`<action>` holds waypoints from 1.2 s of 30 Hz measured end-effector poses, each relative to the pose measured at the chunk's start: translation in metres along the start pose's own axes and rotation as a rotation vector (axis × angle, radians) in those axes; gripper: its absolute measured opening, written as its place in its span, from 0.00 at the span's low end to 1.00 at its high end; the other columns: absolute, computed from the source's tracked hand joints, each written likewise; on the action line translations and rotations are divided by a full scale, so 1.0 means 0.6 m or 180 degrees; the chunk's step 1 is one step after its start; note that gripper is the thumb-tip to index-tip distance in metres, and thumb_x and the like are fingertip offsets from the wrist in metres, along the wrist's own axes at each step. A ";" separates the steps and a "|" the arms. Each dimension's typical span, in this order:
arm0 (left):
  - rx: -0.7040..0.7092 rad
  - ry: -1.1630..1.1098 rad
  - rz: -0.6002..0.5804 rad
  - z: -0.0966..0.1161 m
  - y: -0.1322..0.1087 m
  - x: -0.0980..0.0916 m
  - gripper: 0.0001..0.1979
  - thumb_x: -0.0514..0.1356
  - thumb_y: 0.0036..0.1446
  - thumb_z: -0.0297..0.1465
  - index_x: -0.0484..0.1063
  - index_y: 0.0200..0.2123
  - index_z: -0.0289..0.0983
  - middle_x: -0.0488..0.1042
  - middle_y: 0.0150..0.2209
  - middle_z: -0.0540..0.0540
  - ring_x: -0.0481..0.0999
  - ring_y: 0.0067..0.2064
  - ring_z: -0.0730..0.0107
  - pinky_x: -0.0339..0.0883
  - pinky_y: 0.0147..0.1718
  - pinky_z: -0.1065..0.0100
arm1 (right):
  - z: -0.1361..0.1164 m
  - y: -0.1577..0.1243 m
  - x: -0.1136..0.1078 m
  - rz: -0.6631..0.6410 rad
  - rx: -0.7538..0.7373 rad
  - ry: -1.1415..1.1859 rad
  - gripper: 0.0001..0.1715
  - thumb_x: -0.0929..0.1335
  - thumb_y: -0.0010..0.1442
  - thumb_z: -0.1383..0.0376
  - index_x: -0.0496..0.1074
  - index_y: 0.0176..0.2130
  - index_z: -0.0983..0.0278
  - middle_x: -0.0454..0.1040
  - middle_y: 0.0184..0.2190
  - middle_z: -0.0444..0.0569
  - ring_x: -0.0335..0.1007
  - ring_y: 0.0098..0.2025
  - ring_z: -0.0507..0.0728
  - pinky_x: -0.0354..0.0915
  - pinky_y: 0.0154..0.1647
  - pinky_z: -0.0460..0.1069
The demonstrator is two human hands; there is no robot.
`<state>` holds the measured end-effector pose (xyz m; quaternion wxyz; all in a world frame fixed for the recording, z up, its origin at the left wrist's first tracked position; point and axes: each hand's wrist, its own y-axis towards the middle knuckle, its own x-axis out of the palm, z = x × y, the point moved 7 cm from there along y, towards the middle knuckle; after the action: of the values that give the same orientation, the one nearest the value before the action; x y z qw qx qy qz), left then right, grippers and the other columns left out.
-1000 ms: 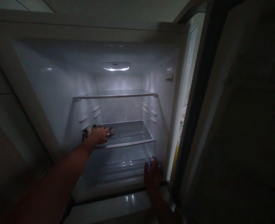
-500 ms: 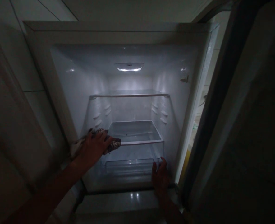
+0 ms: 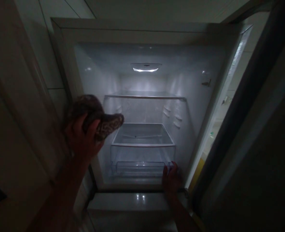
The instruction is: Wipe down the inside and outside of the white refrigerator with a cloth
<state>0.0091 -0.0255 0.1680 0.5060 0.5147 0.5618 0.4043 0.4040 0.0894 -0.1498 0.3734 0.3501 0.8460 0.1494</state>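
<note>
My left hand (image 3: 83,138) is wrapped round a bunched cloth (image 3: 109,125) with a dark and pale pattern, held at the left front of the open fridge (image 3: 90,80). Part of the cloth sticks out to the right past my fingers. Low on the right, my right hand (image 3: 171,180) has its thumb and fingers curled on the front right corner of a clear drawer (image 3: 137,166). Above that drawer lies a glass shelf with a white rim (image 3: 142,145). The gloom hides some of the finger detail.
A glass shelf (image 3: 144,95) spans the upper compartment under a lit lamp (image 3: 146,68). The open door (image 3: 251,129) stands at the right, a wall panel (image 3: 31,96) at the left. Below the compartment is a ledge (image 3: 130,203).
My left hand has lifted the cloth up from beside the lower shelf toward the front left edge. My right hand stays at the drawer corner. The view has shifted slightly left.
</note>
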 end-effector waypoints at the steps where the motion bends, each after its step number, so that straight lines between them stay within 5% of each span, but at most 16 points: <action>1: -0.0101 -0.0034 0.0099 0.003 -0.064 0.000 0.35 0.73 0.54 0.39 0.71 0.64 0.39 0.62 0.73 0.27 0.64 0.71 0.27 0.60 0.67 0.26 | 0.000 0.000 0.000 -0.0015 0.0014 0.0019 0.42 0.53 0.77 0.39 0.68 0.67 0.67 0.84 0.45 0.59 0.81 0.38 0.64 0.67 0.38 0.53; 4: -0.0435 -0.0109 -0.0037 0.010 -0.213 0.003 0.38 0.73 0.53 0.38 0.67 0.65 0.42 0.60 0.73 0.26 0.64 0.70 0.25 0.64 0.63 0.27 | -0.003 0.001 -0.002 -0.0047 0.0025 0.0028 0.43 0.53 0.77 0.40 0.68 0.66 0.68 0.84 0.48 0.61 0.82 0.41 0.65 0.67 0.39 0.53; 7: -0.0654 -0.0157 -0.0388 0.006 -0.235 0.013 0.32 0.73 0.53 0.39 0.71 0.60 0.44 0.62 0.69 0.29 0.66 0.68 0.30 0.63 0.64 0.31 | -0.008 0.001 -0.006 -0.0085 0.0077 0.0016 0.44 0.53 0.76 0.39 0.68 0.66 0.69 0.84 0.47 0.61 0.81 0.40 0.64 0.66 0.39 0.53; 9: -0.0772 -0.0144 -0.0208 -0.006 -0.170 0.010 0.30 0.73 0.55 0.43 0.73 0.58 0.42 0.63 0.66 0.29 0.66 0.67 0.32 0.61 0.65 0.32 | -0.010 0.000 -0.009 -0.0123 0.0157 -0.0002 0.44 0.52 0.76 0.39 0.67 0.67 0.69 0.84 0.46 0.59 0.80 0.38 0.63 0.65 0.38 0.52; 12: -0.0915 -0.0029 0.0165 -0.021 -0.005 -0.003 0.30 0.71 0.58 0.45 0.74 0.58 0.37 0.61 0.68 0.28 0.62 0.70 0.32 0.57 0.68 0.33 | -0.012 -0.002 -0.011 -0.0163 0.0231 -0.0042 0.44 0.52 0.76 0.39 0.66 0.68 0.68 0.83 0.46 0.59 0.80 0.39 0.63 0.65 0.38 0.52; 15: -0.1043 0.0039 0.0077 -0.027 0.140 -0.012 0.33 0.67 0.66 0.47 0.69 0.65 0.33 0.56 0.75 0.31 0.57 0.75 0.33 0.50 0.72 0.30 | -0.011 0.000 -0.011 -0.0163 0.0192 -0.0049 0.45 0.51 0.76 0.39 0.66 0.68 0.68 0.83 0.47 0.60 0.80 0.40 0.64 0.65 0.38 0.53; 18: -0.1088 0.0053 0.0070 -0.023 0.176 -0.021 0.34 0.65 0.68 0.48 0.67 0.67 0.32 0.56 0.76 0.31 0.56 0.77 0.35 0.48 0.74 0.31 | -0.010 0.003 -0.013 -0.0095 0.0100 -0.0022 0.47 0.52 0.76 0.37 0.68 0.67 0.69 0.83 0.46 0.61 0.80 0.40 0.65 0.66 0.39 0.54; 21: -0.1073 0.0116 0.0039 -0.010 0.092 -0.013 0.31 0.68 0.66 0.46 0.67 0.65 0.36 0.56 0.76 0.30 0.56 0.78 0.36 0.54 0.73 0.34 | -0.010 0.005 -0.015 -0.0075 0.0098 0.0025 0.47 0.52 0.75 0.37 0.68 0.66 0.70 0.82 0.45 0.61 0.80 0.39 0.66 0.67 0.39 0.54; 28: -0.1626 0.0009 -0.0567 0.029 -0.266 0.026 0.35 0.67 0.64 0.45 0.57 0.67 0.42 0.53 0.75 0.24 0.55 0.78 0.31 0.63 0.69 0.31 | -0.012 0.003 -0.015 -0.0234 0.0289 -0.0021 0.46 0.53 0.75 0.39 0.66 0.68 0.70 0.83 0.46 0.62 0.80 0.40 0.66 0.65 0.39 0.54; 30: -0.1864 -0.0132 -0.0703 0.040 -0.345 0.031 0.36 0.65 0.65 0.45 0.55 0.69 0.39 0.58 0.72 0.23 0.59 0.77 0.31 0.63 0.69 0.31 | -0.013 0.003 -0.015 -0.0226 0.0259 -0.0039 0.44 0.53 0.75 0.40 0.66 0.68 0.69 0.83 0.48 0.62 0.80 0.40 0.66 0.64 0.38 0.54; 36: -0.2560 -0.0487 -0.1327 0.058 -0.472 0.036 0.39 0.63 0.61 0.42 0.60 0.72 0.38 0.70 0.63 0.28 0.71 0.68 0.34 0.69 0.66 0.35 | -0.011 0.004 -0.013 -0.0258 0.0199 -0.0033 0.43 0.54 0.75 0.40 0.66 0.67 0.69 0.82 0.44 0.59 0.80 0.40 0.65 0.64 0.39 0.53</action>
<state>-0.0038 -0.0472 -0.1169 0.7762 0.1818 0.4128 0.4405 0.4042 0.0857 -0.1400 0.3724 0.3277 0.8618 0.1059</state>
